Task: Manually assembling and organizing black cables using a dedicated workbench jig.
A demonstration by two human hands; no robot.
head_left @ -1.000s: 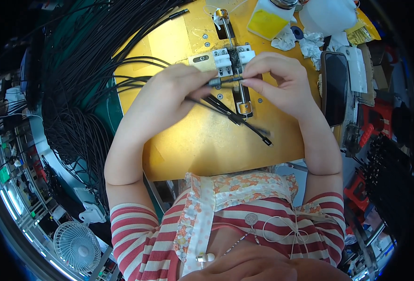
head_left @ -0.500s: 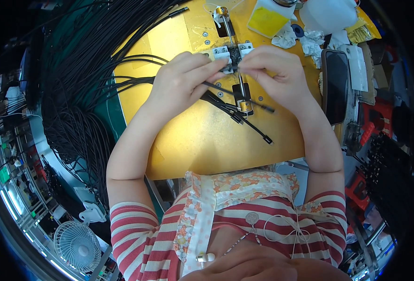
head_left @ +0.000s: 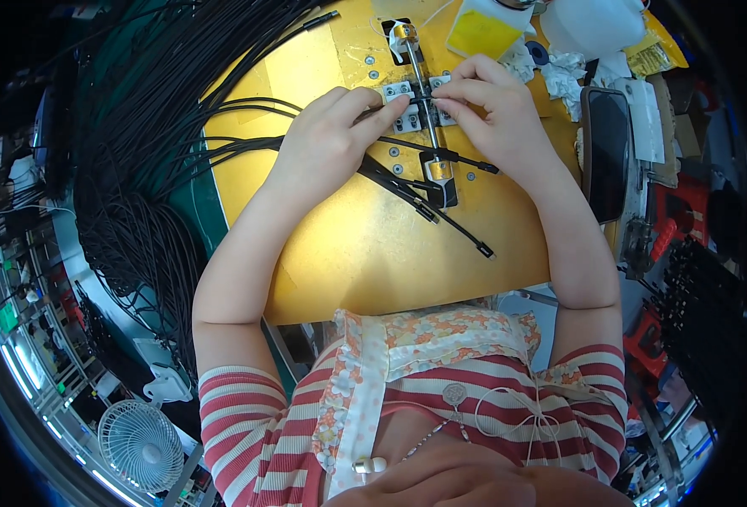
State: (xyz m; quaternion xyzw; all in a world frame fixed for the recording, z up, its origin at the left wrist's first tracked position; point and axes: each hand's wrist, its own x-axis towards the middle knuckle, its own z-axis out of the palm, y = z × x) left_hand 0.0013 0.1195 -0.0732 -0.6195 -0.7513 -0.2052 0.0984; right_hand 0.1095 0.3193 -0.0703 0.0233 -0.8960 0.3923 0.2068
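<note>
Head view, looking down: both bare forearms rise from the lower edge and bend inward, so the hands meet above a yellow work surface [head_left: 373, 279]. The left hand [head_left: 327, 139], palm down, has thumb and forefinger pinched on a thin black cable [head_left: 421, 99]. The right hand [head_left: 496, 106], wrist raised, brings thumb and forefinger together on its other end. The cable crosses above a slim metal rod [head_left: 430, 127], between pale blocks [head_left: 401, 108]. More black cables [head_left: 458, 226] fan out below. Fingers hide the cable's ends; its tip is too small to make out.
</note>
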